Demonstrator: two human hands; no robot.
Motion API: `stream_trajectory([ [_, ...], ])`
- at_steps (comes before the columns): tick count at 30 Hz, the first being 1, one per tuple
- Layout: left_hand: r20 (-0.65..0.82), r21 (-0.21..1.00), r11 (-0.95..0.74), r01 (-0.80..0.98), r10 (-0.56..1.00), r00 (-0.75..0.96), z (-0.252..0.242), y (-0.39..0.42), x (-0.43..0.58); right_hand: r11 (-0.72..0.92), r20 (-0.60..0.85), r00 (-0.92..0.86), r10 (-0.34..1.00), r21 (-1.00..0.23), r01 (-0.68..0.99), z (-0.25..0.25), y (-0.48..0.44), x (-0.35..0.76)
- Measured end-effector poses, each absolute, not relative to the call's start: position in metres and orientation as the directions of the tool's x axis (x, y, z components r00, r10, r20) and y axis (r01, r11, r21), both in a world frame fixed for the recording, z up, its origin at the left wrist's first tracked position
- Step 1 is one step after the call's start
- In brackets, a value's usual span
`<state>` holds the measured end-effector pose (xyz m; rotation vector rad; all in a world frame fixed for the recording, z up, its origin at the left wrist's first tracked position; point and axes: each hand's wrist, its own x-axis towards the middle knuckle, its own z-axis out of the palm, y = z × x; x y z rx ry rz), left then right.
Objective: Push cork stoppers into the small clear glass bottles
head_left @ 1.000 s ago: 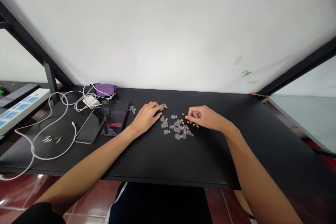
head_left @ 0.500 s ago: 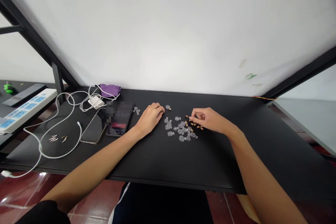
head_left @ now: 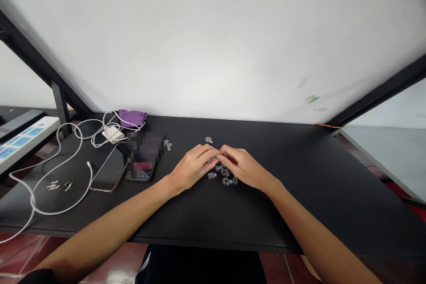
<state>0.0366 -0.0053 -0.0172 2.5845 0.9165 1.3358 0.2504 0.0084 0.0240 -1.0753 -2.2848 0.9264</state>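
Note:
My left hand and my right hand meet fingertip to fingertip over a cluster of tiny clear glass bottles on the black table. Both hands have their fingers pinched together. What they pinch is too small and too hidden to make out. The right hand covers the spot where the small brown corks lay. One bottle with a cork stands alone just beyond the hands. Two more small bottles lie to the left, near the phone.
A dark phone and a second phone lie left of the hands. Further left are a white cable, a white charger, a purple cloth, several small metal bits and a power strip.
My right hand moved left from the corks and my left hand moved slightly right, so the fingertips now touch above the bottles. The camera view also shifted a little.

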Motion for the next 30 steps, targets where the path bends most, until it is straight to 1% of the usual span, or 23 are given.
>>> stream_trajectory([
  [6, 0.735, 0.34, -0.824, 0.453, 0.533, 0.419, -0.017, -0.005, 0.035, 0.469, 0.111, -0.6, 0.792, -0.74, 0.482, 0.024, 0.008, 0.257],
  [10, 0.677, 0.465, -0.742, 0.483, 0.65, 0.345, -0.02, 0.0, 0.031, 0.422, 0.108, -0.535, 0.838, -0.749, 0.511, 0.02, 0.018, 0.267],
  [13, 0.627, 0.552, -0.67, 0.497, 0.726, 0.283, -0.023, 0.004, 0.029, 0.421, 0.125, -0.495, 0.86, -0.722, 0.549, 0.018, 0.029, 0.278],
  [16, 0.593, 0.599, -0.629, 0.496, 0.764, 0.253, -0.025, 0.008, 0.029, 0.423, 0.103, -0.491, 0.865, -0.675, 0.604, 0.016, 0.039, 0.292],
  [20, 0.556, 0.633, -0.596, 0.495, 0.794, 0.245, -0.028, 0.012, 0.028, 0.389, 0.01, -0.485, 0.874, -0.612, 0.689, 0.013, 0.05, 0.31],
  [23, 0.529, 0.609, -0.6, 0.519, 0.795, 0.298, -0.029, 0.012, 0.027, 0.382, -0.041, -0.49, 0.871, -0.57, 0.727, 0.01, 0.054, 0.319],
  [28, 0.544, 0.455, -0.723, 0.52, 0.688, 0.481, -0.024, 0.01, 0.03, 0.374, -0.06, -0.497, 0.866, -0.583, 0.721, 0.009, 0.057, 0.324],
  [30, 0.535, 0.416, -0.742, 0.526, 0.668, 0.518, -0.021, 0.009, 0.031, 0.372, -0.079, -0.505, 0.859, -0.582, 0.723, 0.011, 0.056, 0.324],
])
